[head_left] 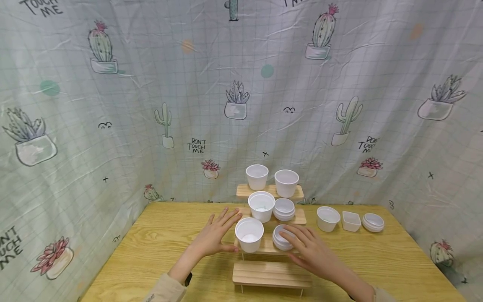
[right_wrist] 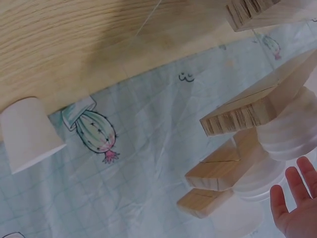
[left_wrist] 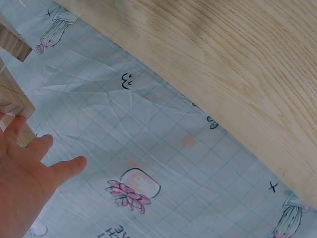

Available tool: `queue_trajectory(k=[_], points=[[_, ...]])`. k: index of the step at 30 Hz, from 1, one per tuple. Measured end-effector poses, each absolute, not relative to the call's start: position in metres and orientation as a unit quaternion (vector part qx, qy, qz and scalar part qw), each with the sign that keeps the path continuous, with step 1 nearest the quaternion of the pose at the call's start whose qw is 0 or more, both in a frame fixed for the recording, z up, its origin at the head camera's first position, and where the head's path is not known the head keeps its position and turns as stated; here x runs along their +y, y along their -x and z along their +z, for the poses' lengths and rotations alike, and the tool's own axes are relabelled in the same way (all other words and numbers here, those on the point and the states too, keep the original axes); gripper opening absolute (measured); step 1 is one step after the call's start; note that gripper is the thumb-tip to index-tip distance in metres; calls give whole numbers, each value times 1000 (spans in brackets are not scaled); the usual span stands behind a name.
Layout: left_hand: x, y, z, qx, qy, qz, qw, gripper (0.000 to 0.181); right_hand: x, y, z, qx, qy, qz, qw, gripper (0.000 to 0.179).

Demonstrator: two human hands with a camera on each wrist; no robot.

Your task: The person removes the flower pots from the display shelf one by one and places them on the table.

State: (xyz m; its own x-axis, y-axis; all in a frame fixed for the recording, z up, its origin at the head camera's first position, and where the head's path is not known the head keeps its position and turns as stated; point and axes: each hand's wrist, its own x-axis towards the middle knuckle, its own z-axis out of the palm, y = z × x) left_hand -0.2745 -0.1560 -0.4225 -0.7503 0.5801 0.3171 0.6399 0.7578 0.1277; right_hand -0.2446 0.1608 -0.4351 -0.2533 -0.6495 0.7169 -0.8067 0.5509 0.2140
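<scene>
A tiered wooden stand (head_left: 271, 273) holds several white plastic containers. My left hand (head_left: 214, 235), fingers spread, is at the left of a tall white cup (head_left: 249, 241) on the second step from the front. In the left wrist view, a fingertip of that hand appears against the end of a wooden step (left_wrist: 19, 96). Beside the tall cup sits a low ribbed white tub (head_left: 281, 240). My right hand (head_left: 315, 253) is at its right, extended fingers partly covering its rim; contact is hard to tell. Behind stand another cup (head_left: 261, 207) and another ribbed tub (head_left: 284, 209).
Two white cups (head_left: 257, 178) stand on the top step. On the table (head_left: 181, 235) to the right are a round cup (head_left: 328, 219), a square tub (head_left: 351, 221) and a low round tub (head_left: 373, 222). A cactus-print curtain (head_left: 234, 138) hangs behind and at both sides.
</scene>
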Motion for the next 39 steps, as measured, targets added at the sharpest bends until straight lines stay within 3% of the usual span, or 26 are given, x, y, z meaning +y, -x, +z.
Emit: queue_trajectory(k=[10,20,39], points=[[-156,274,-423,-929,327,-113,130,96,155,251,-432,-805,-456,57,375,64],[-155,274,-423,-930,326,-117,125,96,147,254,-434,-819,-457,30,345,63],[-155,274,-423,-933,320,-113,121,96,143,260,-438,-822,-456,13,342,72]])
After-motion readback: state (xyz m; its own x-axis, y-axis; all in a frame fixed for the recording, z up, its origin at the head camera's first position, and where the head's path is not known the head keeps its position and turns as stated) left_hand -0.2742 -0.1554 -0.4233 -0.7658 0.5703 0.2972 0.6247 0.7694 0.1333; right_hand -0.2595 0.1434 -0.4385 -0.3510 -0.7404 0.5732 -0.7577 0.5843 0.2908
